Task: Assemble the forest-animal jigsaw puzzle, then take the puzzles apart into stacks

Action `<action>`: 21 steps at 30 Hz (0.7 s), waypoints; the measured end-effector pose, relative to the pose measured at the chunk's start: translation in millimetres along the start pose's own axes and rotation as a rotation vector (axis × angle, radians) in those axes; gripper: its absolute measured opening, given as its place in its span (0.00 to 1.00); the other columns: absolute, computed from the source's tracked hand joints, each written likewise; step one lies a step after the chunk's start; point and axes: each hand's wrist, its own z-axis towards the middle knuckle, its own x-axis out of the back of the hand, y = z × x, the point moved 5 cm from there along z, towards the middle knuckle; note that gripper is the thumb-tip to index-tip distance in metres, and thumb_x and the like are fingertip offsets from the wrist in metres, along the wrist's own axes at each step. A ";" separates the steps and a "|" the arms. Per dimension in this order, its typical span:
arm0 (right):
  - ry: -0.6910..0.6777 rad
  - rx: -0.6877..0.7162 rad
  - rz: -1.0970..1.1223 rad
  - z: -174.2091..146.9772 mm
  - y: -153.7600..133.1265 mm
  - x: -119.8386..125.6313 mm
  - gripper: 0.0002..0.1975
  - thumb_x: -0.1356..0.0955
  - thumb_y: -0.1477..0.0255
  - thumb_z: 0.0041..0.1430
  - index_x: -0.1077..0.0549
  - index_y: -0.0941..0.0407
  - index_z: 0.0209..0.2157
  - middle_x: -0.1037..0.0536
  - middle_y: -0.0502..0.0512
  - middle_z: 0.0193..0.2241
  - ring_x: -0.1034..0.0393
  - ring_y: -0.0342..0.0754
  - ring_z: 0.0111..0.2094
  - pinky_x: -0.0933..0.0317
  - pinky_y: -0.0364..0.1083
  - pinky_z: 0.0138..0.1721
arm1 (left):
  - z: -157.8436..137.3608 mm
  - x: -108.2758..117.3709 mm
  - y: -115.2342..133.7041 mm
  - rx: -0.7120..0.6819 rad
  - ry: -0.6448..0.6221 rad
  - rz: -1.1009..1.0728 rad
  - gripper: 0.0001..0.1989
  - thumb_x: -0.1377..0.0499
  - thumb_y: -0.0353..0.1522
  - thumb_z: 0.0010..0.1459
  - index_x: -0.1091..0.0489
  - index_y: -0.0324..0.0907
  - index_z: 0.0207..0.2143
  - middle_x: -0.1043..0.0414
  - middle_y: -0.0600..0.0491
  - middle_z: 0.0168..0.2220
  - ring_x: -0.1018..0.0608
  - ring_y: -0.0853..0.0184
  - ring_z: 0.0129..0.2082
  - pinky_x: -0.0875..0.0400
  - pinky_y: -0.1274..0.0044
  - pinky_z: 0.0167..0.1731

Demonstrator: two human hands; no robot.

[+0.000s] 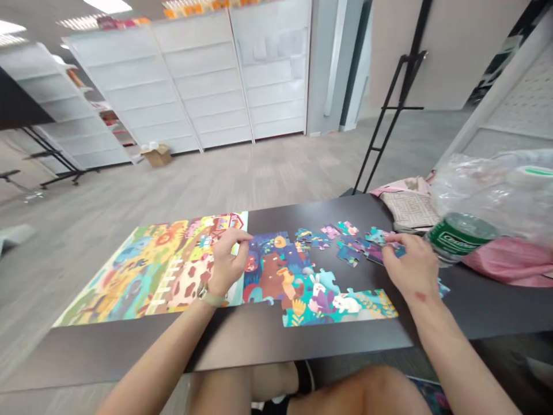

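Several loose pieces (348,253) lie right of the bear puzzle (298,282), by the right hand (410,265); left hand (228,259) opposite; both curled, grips unclear from here.

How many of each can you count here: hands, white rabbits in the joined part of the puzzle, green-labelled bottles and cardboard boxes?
Hands: 2 (left hand, right hand)
White rabbits: 2
Green-labelled bottle: 1
Cardboard box: 1
Total: 6
Loose puzzle pieces left out: too crowded to count surely.

part-built animal puzzle (302,288) | flat, bottom-left corner missing | loose pieces (348,253) | scattered off upper right
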 end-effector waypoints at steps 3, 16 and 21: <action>0.075 0.054 0.084 -18.1 -13.6 21.5 0.08 0.38 0.70 0.54 0.27 0.55 0.31 0.21 0.60 0.34 0.29 0.56 0.38 0.38 0.51 0.41 | 4.7 7.0 -13.4 -0.003 -0.047 0.068 0.10 0.50 0.27 0.61 0.29 0.42 0.35 0.26 0.51 0.34 0.23 0.64 0.38 0.29 0.72 0.41; 0.037 -0.068 0.131 -75.8 -12.7 39.7 0.10 0.39 0.69 0.53 0.26 0.54 0.30 0.22 0.57 0.31 0.30 0.55 0.37 0.39 0.50 0.40 | -91.5 72.0 -34.4 0.113 -0.306 0.411 0.13 0.47 0.34 0.65 0.27 0.45 0.48 0.28 0.46 0.54 0.30 0.55 0.57 0.38 0.64 0.56; 0.024 -0.063 0.116 -75.0 -17.3 45.8 0.11 0.40 0.71 0.54 0.27 0.54 0.29 0.22 0.57 0.31 0.29 0.53 0.36 0.40 0.48 0.41 | -89.5 64.9 -20.1 0.085 -0.310 0.378 0.11 0.47 0.30 0.63 0.26 0.42 0.43 0.25 0.46 0.48 0.27 0.56 0.52 0.36 0.66 0.53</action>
